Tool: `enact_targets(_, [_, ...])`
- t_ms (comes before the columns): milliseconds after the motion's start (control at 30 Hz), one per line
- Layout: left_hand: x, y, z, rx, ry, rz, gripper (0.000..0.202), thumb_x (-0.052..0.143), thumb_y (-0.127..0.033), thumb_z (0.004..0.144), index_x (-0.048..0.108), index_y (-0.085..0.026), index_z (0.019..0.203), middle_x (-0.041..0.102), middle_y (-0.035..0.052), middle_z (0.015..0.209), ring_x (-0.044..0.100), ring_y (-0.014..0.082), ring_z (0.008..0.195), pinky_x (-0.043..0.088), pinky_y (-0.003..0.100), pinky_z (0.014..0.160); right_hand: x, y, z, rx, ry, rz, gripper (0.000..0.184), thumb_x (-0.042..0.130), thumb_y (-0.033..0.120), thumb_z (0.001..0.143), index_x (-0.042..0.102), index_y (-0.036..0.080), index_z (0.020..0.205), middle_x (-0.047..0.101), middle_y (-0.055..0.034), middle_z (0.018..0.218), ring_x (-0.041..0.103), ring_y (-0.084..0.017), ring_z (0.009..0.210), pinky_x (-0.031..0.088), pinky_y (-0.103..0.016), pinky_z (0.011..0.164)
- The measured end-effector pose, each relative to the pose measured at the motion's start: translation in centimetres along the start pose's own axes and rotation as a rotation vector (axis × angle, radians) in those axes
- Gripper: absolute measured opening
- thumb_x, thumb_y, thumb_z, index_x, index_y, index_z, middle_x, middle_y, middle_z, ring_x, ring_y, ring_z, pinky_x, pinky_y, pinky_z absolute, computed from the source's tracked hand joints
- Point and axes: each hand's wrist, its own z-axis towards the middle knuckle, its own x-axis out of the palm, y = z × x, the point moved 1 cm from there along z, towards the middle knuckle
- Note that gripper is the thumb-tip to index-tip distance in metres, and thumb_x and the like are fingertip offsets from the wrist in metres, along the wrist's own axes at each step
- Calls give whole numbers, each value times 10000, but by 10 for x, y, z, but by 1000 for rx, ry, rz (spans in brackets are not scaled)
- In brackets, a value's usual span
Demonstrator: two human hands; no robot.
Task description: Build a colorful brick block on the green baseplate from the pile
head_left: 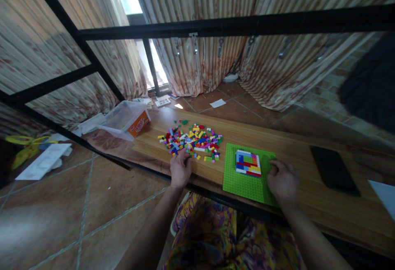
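Note:
My left hand point(181, 169) is at the near edge of a heap of small toy bricks point(193, 136), palm down. Its fingers are bent together among the front bricks, and what they grip, if anything, is too small to make out. To the right lies a green baseplate point(230, 179). On it stands a low square build of bricks point(248, 164) in white, blue, red and yellow, with some green showing inside. My right hand point(283, 180) rests over the baseplate's right edge with curled fingers. Whatever is under those fingers is hidden.
The wooden tabletop point(247, 132) carries a black phone-like slab point(334, 170) on the right. A clear plastic box point(123, 117) with an orange label stands at the left end. A dark metal frame bar point(216, 28) crosses above the table, before curtains point(200, 68).

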Motion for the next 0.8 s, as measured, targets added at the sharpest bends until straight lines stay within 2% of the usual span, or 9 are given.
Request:
enact_targets(100, [-1,1,-1,7,29,-108,361,554,-199,830,586,-183,1189,708,47,942,636,187,911,476,356,919,0,0,0,-2,0,3,271,401,207,790,656,169,873,627,-110,867,544,-253,891,433,-394,863])
enact_targets(200, [-8,7,0,-53,-41,-165,354,537,-228,845,586,-181,1192,691,43,920,641,163,840,505,308,834,0,0,0,5,0,2,267,410,206,784,659,172,874,622,-105,847,542,-253,881,435,-389,854])
enact_targets(333, [-21,15,7,-91,-147,10,372,560,-233,819,611,-186,1185,645,62,935,620,187,849,511,330,826,0,0,0,9,-1,9,265,415,200,781,661,169,874,626,-109,857,545,-249,869,437,-385,853])
enact_targets(433, [-23,17,13,-40,-109,162,308,563,-220,808,668,-203,1097,623,92,1018,604,234,950,503,372,868,0,0,0,-11,0,10,265,412,196,782,659,167,872,629,-109,860,547,-248,877,436,-383,856])
enact_targets(533, [-20,18,15,-7,-88,221,249,546,-211,820,697,-208,1019,622,100,1025,589,255,999,497,384,886,0,0,0,-9,-2,8,265,411,194,783,658,168,873,629,-106,857,547,-246,878,434,-383,859])
enact_targets(700, [-17,19,15,8,-108,185,193,543,-206,824,688,-202,951,628,99,1036,589,249,1011,490,376,896,0,0,0,-4,-1,15,264,411,189,782,655,171,881,627,-101,853,546,-248,873,431,-390,847])
enact_targets(800, [-19,15,14,-3,-104,60,159,552,-203,815,661,-198,931,636,88,1043,596,231,1015,480,362,907,1,-1,-1,6,-3,26,261,414,194,786,658,172,878,622,-101,857,541,-245,868,429,-390,846])
